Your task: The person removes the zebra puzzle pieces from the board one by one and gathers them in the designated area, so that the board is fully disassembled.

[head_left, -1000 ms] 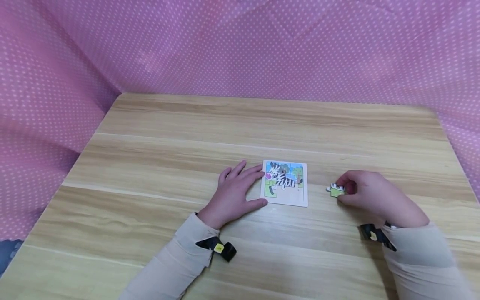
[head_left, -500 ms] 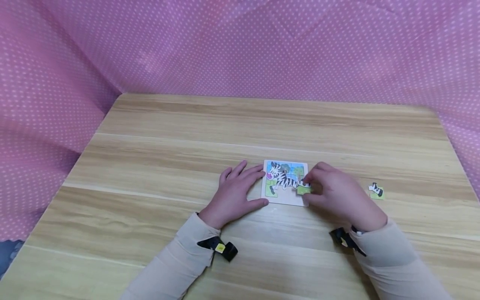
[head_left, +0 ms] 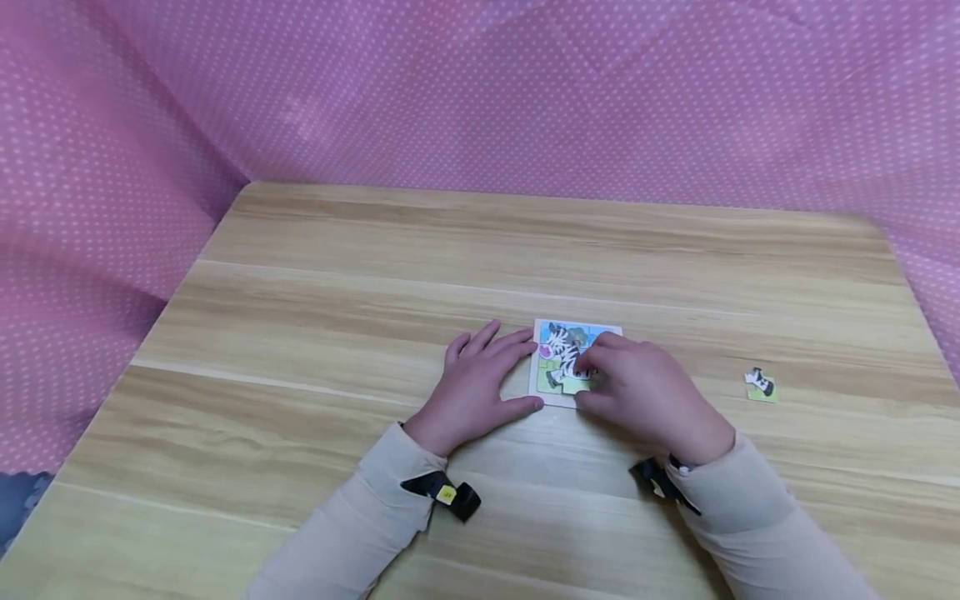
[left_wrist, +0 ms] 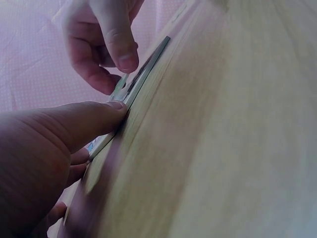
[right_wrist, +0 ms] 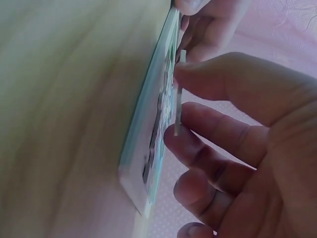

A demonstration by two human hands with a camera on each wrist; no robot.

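A zebra jigsaw puzzle in a pale square tray [head_left: 537, 382] lies flat on the table. At its left edge rests my left hand [head_left: 472, 387], fingers spread, the thumb [left_wrist: 111, 113] touching the near-left rim. My right hand [head_left: 648, 392] is over the tray's right part and pinches a puzzle piece [right_wrist: 179, 109] between thumb and fingers. Seen edge-on in the right wrist view, that piece is held just off the puzzle's surface. The right hand hides much of the puzzle's right side. Another puzzle piece [head_left: 761, 385], with a black-and-white leg on green, lies apart to the right.
The wood-grain table [head_left: 337, 275] extends widely around the tray. A pink dotted cloth [head_left: 480, 100] hangs behind it and along the sides. Each wrist wears a black strap with a small camera.
My right hand has carried the puzzle piece leftward from the bare table to over the tray's lower part. The left hand has stayed at the tray's edge. The head view shifted slightly.
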